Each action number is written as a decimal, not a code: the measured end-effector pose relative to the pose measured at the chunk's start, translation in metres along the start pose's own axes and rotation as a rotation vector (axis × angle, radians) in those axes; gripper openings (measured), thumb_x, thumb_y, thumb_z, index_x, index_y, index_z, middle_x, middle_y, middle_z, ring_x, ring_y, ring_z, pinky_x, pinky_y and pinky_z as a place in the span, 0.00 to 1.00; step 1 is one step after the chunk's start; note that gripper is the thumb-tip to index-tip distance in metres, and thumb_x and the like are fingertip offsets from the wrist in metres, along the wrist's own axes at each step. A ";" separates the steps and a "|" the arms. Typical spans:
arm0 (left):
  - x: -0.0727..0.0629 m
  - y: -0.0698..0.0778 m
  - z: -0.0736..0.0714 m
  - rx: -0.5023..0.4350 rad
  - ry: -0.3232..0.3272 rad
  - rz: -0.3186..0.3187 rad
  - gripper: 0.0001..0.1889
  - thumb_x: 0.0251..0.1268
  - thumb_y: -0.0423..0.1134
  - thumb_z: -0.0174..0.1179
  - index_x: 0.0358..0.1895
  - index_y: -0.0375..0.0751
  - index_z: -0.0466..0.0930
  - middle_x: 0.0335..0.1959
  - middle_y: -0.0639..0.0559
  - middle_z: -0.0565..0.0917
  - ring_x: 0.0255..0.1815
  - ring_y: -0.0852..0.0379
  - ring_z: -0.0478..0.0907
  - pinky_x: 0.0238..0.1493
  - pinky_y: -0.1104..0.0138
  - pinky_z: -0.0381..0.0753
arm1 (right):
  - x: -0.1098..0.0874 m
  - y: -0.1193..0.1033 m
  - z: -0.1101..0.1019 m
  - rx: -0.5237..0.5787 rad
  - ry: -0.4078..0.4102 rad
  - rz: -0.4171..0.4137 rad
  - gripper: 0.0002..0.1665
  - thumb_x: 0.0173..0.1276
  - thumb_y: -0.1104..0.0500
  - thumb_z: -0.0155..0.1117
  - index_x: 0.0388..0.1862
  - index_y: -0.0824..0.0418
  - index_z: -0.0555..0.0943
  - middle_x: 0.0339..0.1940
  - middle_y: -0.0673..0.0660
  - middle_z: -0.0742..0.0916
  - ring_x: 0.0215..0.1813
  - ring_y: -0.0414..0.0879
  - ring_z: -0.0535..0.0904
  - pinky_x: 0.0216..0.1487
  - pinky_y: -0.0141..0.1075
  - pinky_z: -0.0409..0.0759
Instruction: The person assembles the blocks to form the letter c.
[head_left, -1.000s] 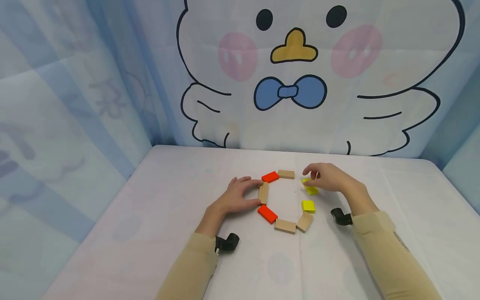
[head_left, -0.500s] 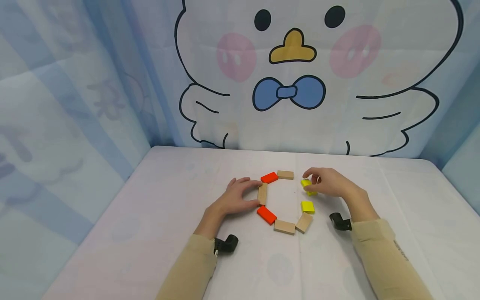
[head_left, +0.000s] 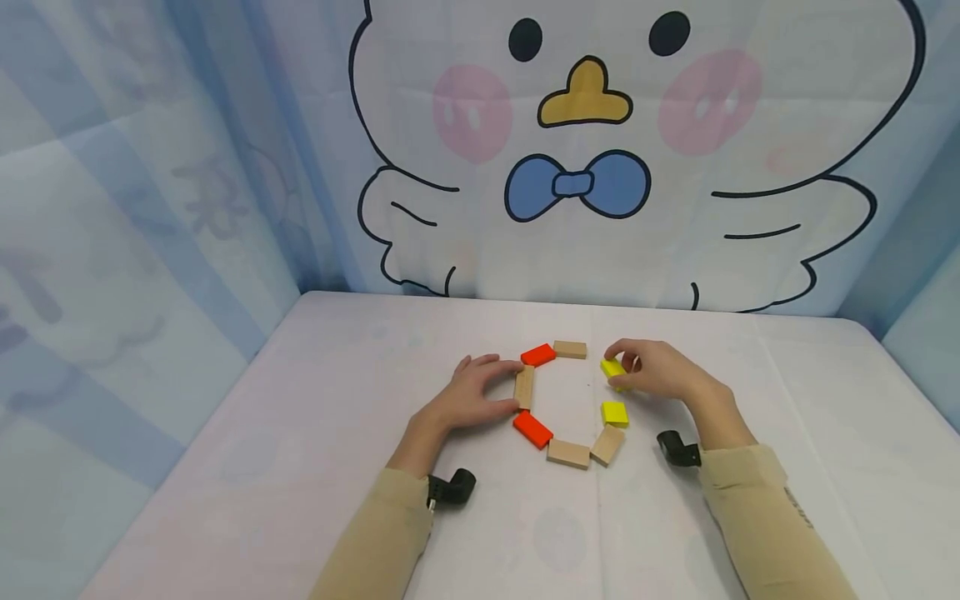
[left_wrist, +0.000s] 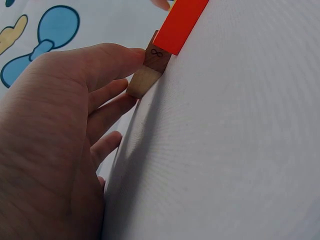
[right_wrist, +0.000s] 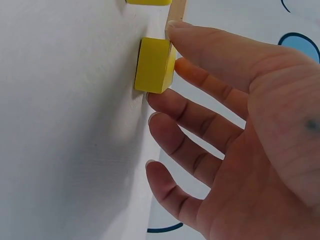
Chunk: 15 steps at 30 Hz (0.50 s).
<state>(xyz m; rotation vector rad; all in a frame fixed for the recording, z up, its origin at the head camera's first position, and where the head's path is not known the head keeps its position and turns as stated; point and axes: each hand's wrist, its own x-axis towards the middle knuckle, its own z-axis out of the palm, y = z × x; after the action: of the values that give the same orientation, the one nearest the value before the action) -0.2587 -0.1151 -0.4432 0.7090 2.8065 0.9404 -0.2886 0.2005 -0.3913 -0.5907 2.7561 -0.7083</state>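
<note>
My left hand (head_left: 472,393) holds a plain wooden block (head_left: 524,387) lying on the table, the thumb at its near end and fingers at its far end. In the left wrist view a dark mark like an 8 shows on the wood (left_wrist: 156,52), beside a red block (left_wrist: 181,25). On the right side, my right hand (head_left: 660,367) pinches a yellow block (head_left: 612,368) between thumb and fingers, low over or on the table; its remaining fingers are spread in the right wrist view. A second yellow block (head_left: 615,414) lies just nearer.
The blocks form a rough ring: a far red block (head_left: 538,355), a far wooden block (head_left: 570,350), a near red block (head_left: 533,429), and two near wooden blocks (head_left: 568,454). The white-covered table (head_left: 300,467) ends at a printed cloth backdrop (head_left: 480,242).
My right hand has moved slightly nearer along with the yellow block, which has turned or shifted a little to the left. The left hand stays at its wooden block.
</note>
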 end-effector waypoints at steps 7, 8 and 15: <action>0.000 0.000 0.001 0.004 -0.004 -0.005 0.30 0.66 0.49 0.62 0.71 0.50 0.73 0.70 0.51 0.74 0.77 0.48 0.57 0.78 0.48 0.37 | 0.001 0.002 0.004 -0.001 0.006 0.004 0.23 0.67 0.58 0.71 0.58 0.63 0.79 0.38 0.56 0.78 0.37 0.49 0.72 0.35 0.39 0.72; 0.000 0.000 0.001 0.007 -0.007 -0.007 0.30 0.66 0.49 0.62 0.71 0.50 0.73 0.71 0.51 0.73 0.77 0.48 0.57 0.78 0.48 0.37 | 0.001 0.002 0.005 -0.004 0.011 0.002 0.23 0.67 0.59 0.71 0.58 0.62 0.79 0.38 0.56 0.79 0.37 0.49 0.72 0.35 0.39 0.72; 0.000 -0.001 0.001 0.003 -0.002 -0.007 0.29 0.66 0.48 0.63 0.71 0.51 0.73 0.70 0.51 0.73 0.77 0.48 0.57 0.78 0.48 0.36 | 0.003 0.002 0.008 -0.010 0.025 -0.003 0.23 0.67 0.60 0.70 0.60 0.62 0.80 0.39 0.56 0.79 0.39 0.51 0.72 0.36 0.39 0.73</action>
<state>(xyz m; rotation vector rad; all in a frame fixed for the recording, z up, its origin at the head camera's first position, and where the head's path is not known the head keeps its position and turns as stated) -0.2589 -0.1154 -0.4448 0.7003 2.8072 0.9337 -0.2898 0.1977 -0.3993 -0.5927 2.7840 -0.7076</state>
